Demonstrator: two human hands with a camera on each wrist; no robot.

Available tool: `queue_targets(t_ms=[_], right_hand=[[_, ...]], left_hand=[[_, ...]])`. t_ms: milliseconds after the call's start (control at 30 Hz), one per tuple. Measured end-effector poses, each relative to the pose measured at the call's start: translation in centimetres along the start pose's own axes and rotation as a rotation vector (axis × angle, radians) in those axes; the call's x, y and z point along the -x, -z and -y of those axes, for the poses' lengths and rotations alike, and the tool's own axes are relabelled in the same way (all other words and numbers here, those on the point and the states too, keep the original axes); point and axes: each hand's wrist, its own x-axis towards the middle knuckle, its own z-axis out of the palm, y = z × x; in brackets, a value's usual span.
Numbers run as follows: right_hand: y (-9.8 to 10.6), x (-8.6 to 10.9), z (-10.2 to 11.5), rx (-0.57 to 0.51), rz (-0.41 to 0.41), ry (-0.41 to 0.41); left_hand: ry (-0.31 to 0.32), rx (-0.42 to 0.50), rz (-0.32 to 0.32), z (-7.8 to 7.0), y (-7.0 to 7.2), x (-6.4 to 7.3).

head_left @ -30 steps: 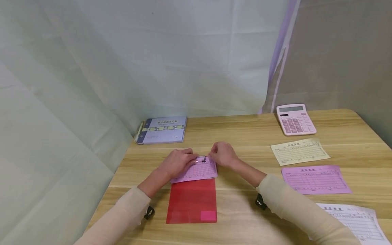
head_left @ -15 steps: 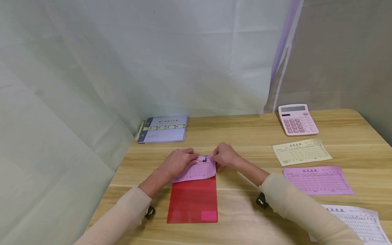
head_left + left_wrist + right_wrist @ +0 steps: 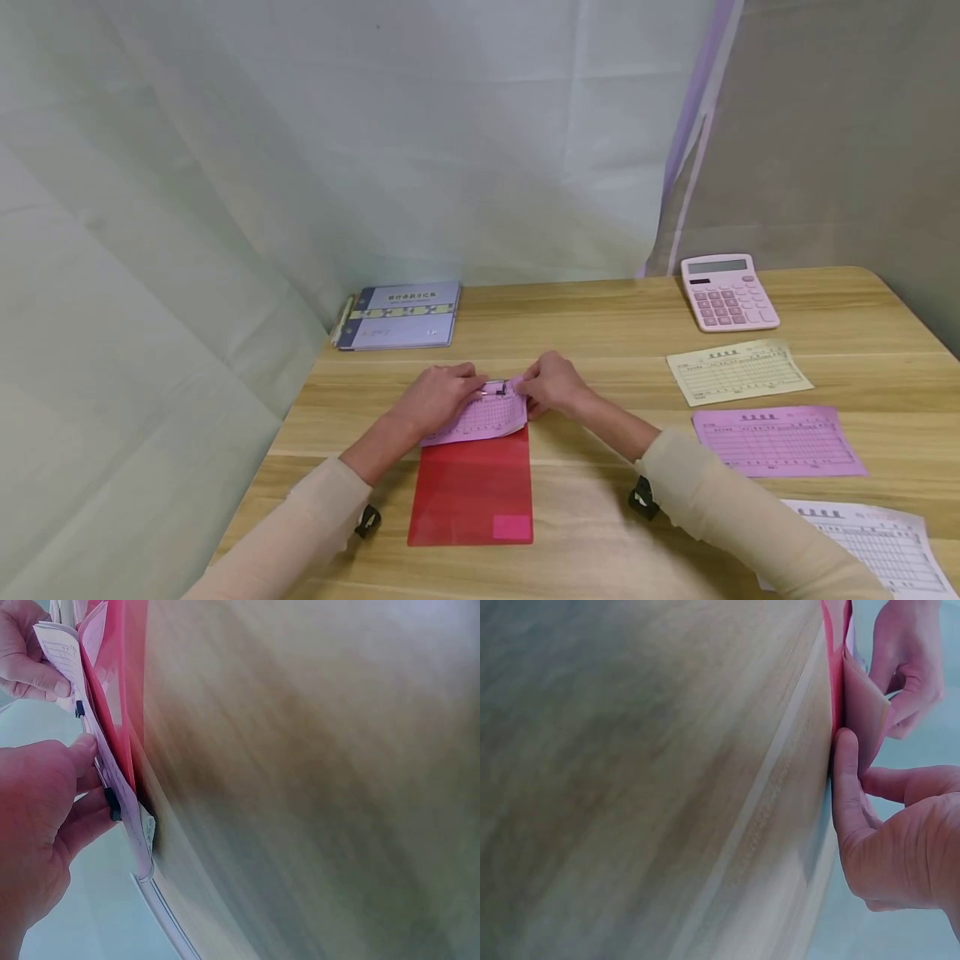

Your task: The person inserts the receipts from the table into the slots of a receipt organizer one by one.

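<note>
A small pile of pink printed forms (image 3: pixel 483 419) lies over the upper end of a red folder (image 3: pixel 471 487). Across the forms' top edge runs a slim metal clip (image 3: pixel 495 390) with black ends. My left hand (image 3: pixel 435 402) holds the clip and forms at the upper left; in the left wrist view, its thumb and fingers close on the clip between the black ends. The right hand (image 3: pixel 557 383) pinches the forms' upper right edge. In the right wrist view, that edge of the forms (image 3: pixel 866 712) stands raised off the folder beside my thumb and forefinger.
On the wooden table (image 3: pixel 592 517), a lilac notebook (image 3: pixel 405 315) and a pen (image 3: pixel 342 321) lie at the back left. A pink calculator (image 3: pixel 727 293) stands back right. Down the right side are a yellow form (image 3: pixel 738 372), a pink form (image 3: pixel 780 442) and a white form (image 3: pixel 873 542).
My right hand has shifted from the clip's right end onto the forms' right edge, whose lower corner now curls up. The left hand stays put.
</note>
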Motion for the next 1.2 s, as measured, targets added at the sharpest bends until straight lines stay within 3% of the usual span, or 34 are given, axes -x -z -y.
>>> queue_targets(t_ms=[467,867,1200], right_hand=[[-0.19,-0.02,0.13,0.034,-0.012,-0.001],[0.26,0.03,0.49,0.098,0.032,-0.006],[0.39,0.06,0.27,0.101,0.036,0.023]], left_hand=[[0.014,0.009,0.004,0.05,-0.08,0.00],[0.051,0.063,0.019,0.04,0.20,-0.05],[0.015,0.053,-0.007,0.04,0.06,-0.02]])
